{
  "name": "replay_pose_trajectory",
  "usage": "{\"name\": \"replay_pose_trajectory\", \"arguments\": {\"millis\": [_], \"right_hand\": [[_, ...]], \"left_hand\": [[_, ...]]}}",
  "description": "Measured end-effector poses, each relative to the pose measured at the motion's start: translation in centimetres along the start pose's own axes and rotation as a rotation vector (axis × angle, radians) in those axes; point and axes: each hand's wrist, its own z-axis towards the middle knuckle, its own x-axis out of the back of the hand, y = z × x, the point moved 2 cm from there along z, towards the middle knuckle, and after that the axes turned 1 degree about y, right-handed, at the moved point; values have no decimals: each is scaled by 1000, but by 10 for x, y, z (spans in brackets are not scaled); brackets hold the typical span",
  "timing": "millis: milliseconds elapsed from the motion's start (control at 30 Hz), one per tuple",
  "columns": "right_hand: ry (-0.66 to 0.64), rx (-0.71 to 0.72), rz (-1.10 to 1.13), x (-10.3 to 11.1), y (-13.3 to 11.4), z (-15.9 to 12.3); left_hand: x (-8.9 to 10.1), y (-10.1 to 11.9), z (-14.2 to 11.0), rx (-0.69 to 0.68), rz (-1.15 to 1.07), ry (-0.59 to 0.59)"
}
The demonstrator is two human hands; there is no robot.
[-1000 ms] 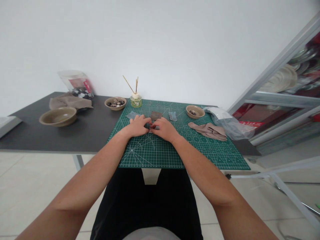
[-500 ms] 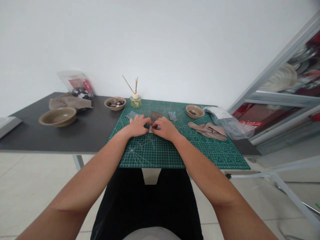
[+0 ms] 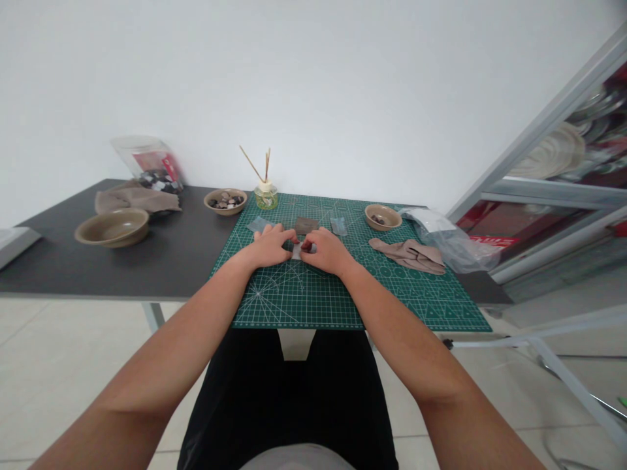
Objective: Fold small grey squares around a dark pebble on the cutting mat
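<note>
My left hand point(image 3: 272, 247) and my right hand point(image 3: 327, 250) are close together over the green cutting mat point(image 3: 308, 303). Between them lies a small whitish, see-through piece point(image 3: 296, 251), which looks like a little plastic bag. The left thumb and fingers pinch its left side. Curled fingers of the right hand grip the other side; whether they also hold something small is hidden. Just beyond the hands, a brown square piece point(image 3: 307, 225) lies flat. Small clear plastic bags lie on either side of it, one on the left point(image 3: 257, 224) and one on the right point(image 3: 338, 226).
Dark stones fill a bowl point(image 3: 225, 203) beside a reed diffuser point(image 3: 266, 195). Another bowl point(image 3: 383, 218) holds a few stones, near a brown cloth point(image 3: 409, 254) and a plastic bag point(image 3: 443, 241). At left are a bowl point(image 3: 112, 230), a cloth point(image 3: 134, 198) and a clear container point(image 3: 147, 162).
My right hand's fingers have shifted slightly, and a little more of the whitish piece shows between the hands. My left hand stays almost in place.
</note>
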Motion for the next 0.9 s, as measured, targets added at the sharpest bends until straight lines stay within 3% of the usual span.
{"name": "replay_pose_trajectory", "arguments": {"millis": [133, 400, 667, 900], "right_hand": [[-19, 61, 9, -4, -3, 2], [44, -82, -55, -1, -3, 3], [-35, 86, 66, -2, 1, 2], [23, -9, 33, -6, 1, 3]], "left_hand": [[0, 1, 0, -7, 9, 9], [1, 1, 0, 9, 18, -14], [-1, 0, 0, -16, 27, -6], [1, 1, -1, -20, 38, -8]]}}
